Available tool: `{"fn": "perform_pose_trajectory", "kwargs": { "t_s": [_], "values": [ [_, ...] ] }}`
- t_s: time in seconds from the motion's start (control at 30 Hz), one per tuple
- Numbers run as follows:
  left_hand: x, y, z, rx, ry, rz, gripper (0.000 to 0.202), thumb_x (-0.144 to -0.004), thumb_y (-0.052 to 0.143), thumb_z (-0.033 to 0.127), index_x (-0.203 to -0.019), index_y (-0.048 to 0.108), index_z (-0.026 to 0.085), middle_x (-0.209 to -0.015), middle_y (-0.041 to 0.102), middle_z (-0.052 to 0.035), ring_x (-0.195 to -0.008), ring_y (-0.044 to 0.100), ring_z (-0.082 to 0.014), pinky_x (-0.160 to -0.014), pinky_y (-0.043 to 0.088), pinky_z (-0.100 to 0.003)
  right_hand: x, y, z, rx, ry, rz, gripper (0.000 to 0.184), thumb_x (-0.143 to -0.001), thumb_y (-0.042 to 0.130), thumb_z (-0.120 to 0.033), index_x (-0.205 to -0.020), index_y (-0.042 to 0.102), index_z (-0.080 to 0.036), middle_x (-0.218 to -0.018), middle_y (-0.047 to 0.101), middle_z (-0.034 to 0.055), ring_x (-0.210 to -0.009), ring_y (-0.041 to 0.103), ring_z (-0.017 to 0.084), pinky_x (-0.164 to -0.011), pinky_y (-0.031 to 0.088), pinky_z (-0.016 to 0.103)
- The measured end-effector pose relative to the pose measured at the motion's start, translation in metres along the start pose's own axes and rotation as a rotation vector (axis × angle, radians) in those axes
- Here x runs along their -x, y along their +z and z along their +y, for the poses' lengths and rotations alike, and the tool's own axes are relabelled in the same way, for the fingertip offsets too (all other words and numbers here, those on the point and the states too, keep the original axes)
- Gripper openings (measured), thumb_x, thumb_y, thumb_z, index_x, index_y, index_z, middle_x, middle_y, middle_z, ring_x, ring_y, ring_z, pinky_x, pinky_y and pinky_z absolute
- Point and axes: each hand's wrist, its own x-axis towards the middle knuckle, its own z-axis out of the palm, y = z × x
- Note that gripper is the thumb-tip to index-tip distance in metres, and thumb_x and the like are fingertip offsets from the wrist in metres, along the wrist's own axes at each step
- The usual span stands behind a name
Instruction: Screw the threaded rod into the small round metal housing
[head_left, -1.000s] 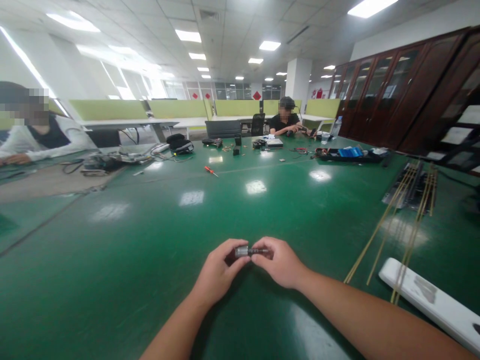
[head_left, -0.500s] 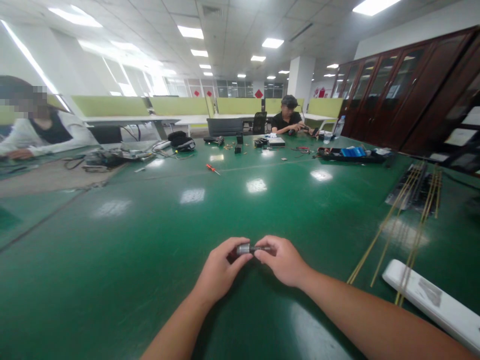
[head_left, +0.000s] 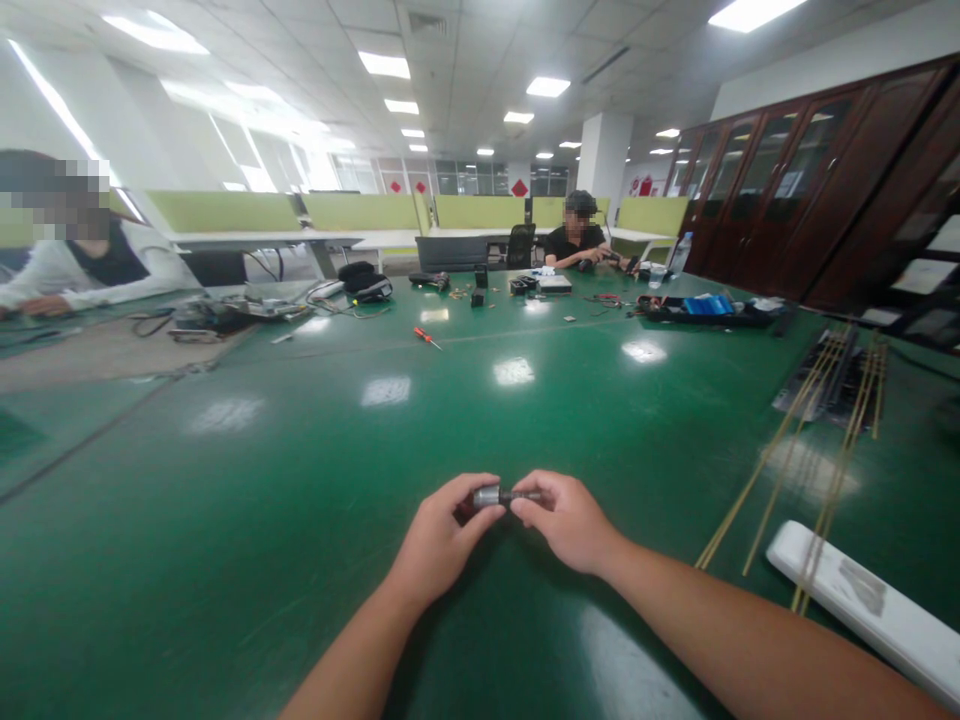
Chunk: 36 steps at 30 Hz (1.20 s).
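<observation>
Near the front middle of the green table (head_left: 315,480), my left hand (head_left: 439,540) grips a short silver metal cylinder (head_left: 486,496) between thumb and fingers. From its right end runs a thin dark rod (head_left: 507,496), lying level in line with it. The far part of this rod is pinched by my right hand (head_left: 566,520), whose fingers partly cover it. Whether cylinder and rod are one piece or two joined parts, I cannot tell. Both hands are close together, fingertips a small gap apart.
Thin yellow rods (head_left: 780,450) lie at the right, some across a long white object (head_left: 862,590). An orange screwdriver (head_left: 426,337) lies further off. A black tray (head_left: 697,310) and cables (head_left: 322,295) are at the back. Two people sit across the table, left and far.
</observation>
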Motion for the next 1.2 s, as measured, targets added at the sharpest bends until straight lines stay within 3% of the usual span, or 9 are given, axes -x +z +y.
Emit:
{"fn": "perform_pose_trajectory", "kwargs": {
  "t_s": [0.77,1.2],
  "values": [
    [-0.0004,-0.0003,0.0032,0.006,-0.007,0.018,0.026,-0.083,0.067,0.035,-0.107,0.068,0.025,-0.104,0.070,-0.0013,-0.092,0.065,-0.0181,-0.082,0.051,-0.028,0.0006,0.0012,0.0043,0.000,-0.023,0.019,0.015,-0.082,0.064,-0.031,-0.087,0.066,-0.016,-0.073,0.065,0.0004,-0.067,0.059,0.014,-0.063,0.045,0.024],
    [-0.0001,-0.0021,0.0050,-0.003,-0.005,0.029,0.028,-0.084,0.065,0.036,-0.108,0.068,0.023,-0.103,0.071,-0.0050,-0.088,0.066,-0.0204,-0.080,0.053,-0.032,0.0008,0.0006,0.0004,-0.037,0.006,0.031,0.015,-0.081,0.065,-0.031,-0.086,0.065,-0.017,-0.068,0.062,-0.0010,-0.062,0.055,0.013,-0.059,0.042,0.024]
  ]
}}
